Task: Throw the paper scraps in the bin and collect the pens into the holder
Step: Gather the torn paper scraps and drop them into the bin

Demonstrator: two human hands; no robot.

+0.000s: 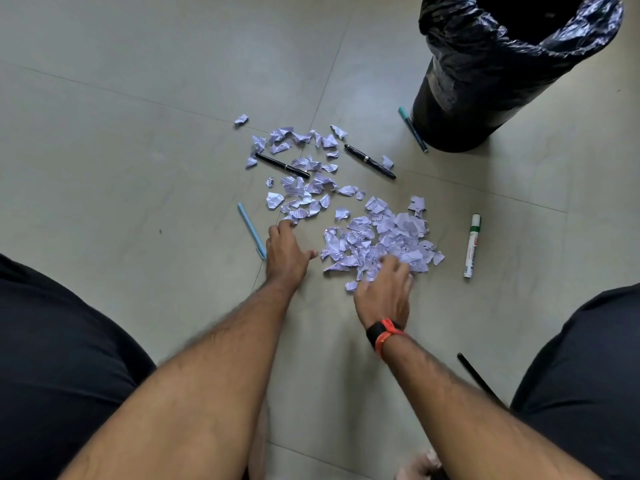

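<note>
Torn paper scraps [384,237] lie scattered on the tiled floor, thickest in a heap in front of me. My right hand [384,289] rests palm down on the near edge of that heap, fingers spread among the scraps. My left hand [285,251] is flat on the floor left of the heap, fingertips touching a few loose scraps. A light blue pen [251,230] lies just left of my left hand. Two black pens [282,165] [370,161] lie among the far scraps. A white marker [471,245] lies right of the heap. The black-lined bin [491,88] stands far right.
A teal pen [412,129] leans by the bin's base. Another black pen [476,377] lies near my right knee [581,368]. My left knee [59,358] fills the lower left. No pen holder is in view. Pale floor tiles [138,150] surround everything.
</note>
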